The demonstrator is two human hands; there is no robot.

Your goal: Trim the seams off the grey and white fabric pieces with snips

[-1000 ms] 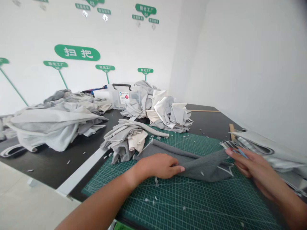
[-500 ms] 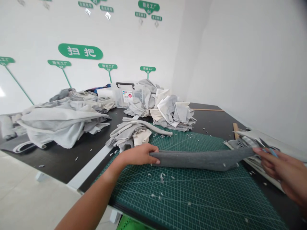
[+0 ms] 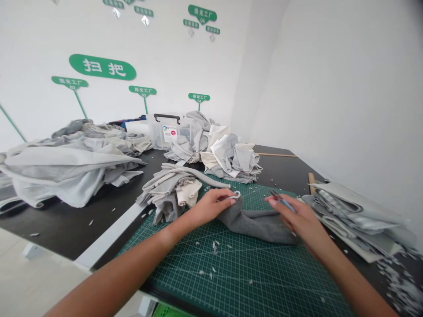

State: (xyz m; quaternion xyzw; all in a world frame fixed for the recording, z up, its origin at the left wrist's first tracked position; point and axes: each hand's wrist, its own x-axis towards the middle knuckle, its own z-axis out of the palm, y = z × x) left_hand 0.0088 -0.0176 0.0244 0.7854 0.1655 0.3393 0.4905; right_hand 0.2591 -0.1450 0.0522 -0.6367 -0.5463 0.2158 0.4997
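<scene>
A dark grey cloth piece (image 3: pixel 261 226) hangs in folds low over the green cutting mat (image 3: pixel 261 281). My left hand (image 3: pixel 214 203) pinches its left end, where a pale rolled edge shows between thumb and fingers. To the right, my right hand (image 3: pixel 297 213) is closed around small thread snips (image 3: pixel 282 201) with blue handles, the dark blades pointing up and left. The cloth's right end passes behind and below this hand; whether the fingers touch it I cannot tell. Close to my left hand lies a heap of folded grey and cream cloth strips (image 3: pixel 170 189).
A large pile of grey cloth (image 3: pixel 66 163) covers the table's left side. Behind stand a clear lidded box (image 3: pixel 155 132) and a stack of folded cloths (image 3: pixel 231 154). Flat cloth sheets (image 3: pixel 357 220) lie at the right, near scattered scraps (image 3: pixel 399 281).
The cloth was stretched taut between both hands; now it sags. My right hand has moved left toward my left hand, which has lifted the cloth's left end. The view has shifted slightly right.
</scene>
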